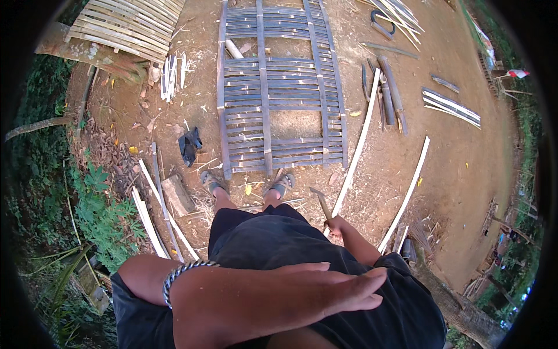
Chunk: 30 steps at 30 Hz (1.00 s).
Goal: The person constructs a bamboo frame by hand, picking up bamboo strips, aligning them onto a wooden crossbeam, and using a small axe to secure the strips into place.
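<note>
My left arm crosses in front of my body close to the camera, a braided bracelet (174, 282) round it. My left hand (349, 288) points to the right, its fingers stretched out and nothing seen in them. Lower down at my right side, my right hand (342, 225) is closed round the handle of a machete (319, 200). Its blade points forward and a little left, beside a long pale bamboo strip (359, 142) on the ground. In front of my feet lies a bamboo lattice frame (263, 87) of dark slats and long rails, with gaps in it.
Another slatted bamboo panel (125, 26) lies far left by a log (87, 52). Dark bamboo poles (392, 93) and split strips (450, 107) are at the right. A black cloth-like item (189, 145) and a wood block (178, 195) lie left of my feet. Plants (104, 209) border the left.
</note>
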Available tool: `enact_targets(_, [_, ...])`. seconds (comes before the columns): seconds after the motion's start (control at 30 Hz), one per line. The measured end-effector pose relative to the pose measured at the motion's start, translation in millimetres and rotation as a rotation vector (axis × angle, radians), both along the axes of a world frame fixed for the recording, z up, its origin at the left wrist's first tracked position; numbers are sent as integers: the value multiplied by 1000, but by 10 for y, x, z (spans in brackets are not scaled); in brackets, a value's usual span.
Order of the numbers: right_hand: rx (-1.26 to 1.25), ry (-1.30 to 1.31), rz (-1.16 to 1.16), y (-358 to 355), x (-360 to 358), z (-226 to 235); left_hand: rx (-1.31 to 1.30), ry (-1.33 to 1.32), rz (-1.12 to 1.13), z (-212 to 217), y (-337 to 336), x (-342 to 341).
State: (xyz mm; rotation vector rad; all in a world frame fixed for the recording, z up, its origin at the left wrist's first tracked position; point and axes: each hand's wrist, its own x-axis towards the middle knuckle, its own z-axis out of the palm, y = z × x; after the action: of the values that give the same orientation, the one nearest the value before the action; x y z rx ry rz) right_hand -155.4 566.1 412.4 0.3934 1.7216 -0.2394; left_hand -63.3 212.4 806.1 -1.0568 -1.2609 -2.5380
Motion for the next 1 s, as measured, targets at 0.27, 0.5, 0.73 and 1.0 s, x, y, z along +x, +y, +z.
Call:
enact_targets(0.27, [-14, 4, -61, -174, -39, 262, -98, 43, 113, -132, -27, 74])
enact_targets(0.5, [-67, -54, -67, -412, -43, 278, -128, -3, -35, 71, -192, -14])
enact_targets(0.73, [-138, -76, -126, -187, -14, 96, -463, -580, -148, -592, -582, 204])
enact_targets(1.0, [-37, -49, -15, 91, 1, 22, -1421, -1491, 388, -3156, -713, 1958])
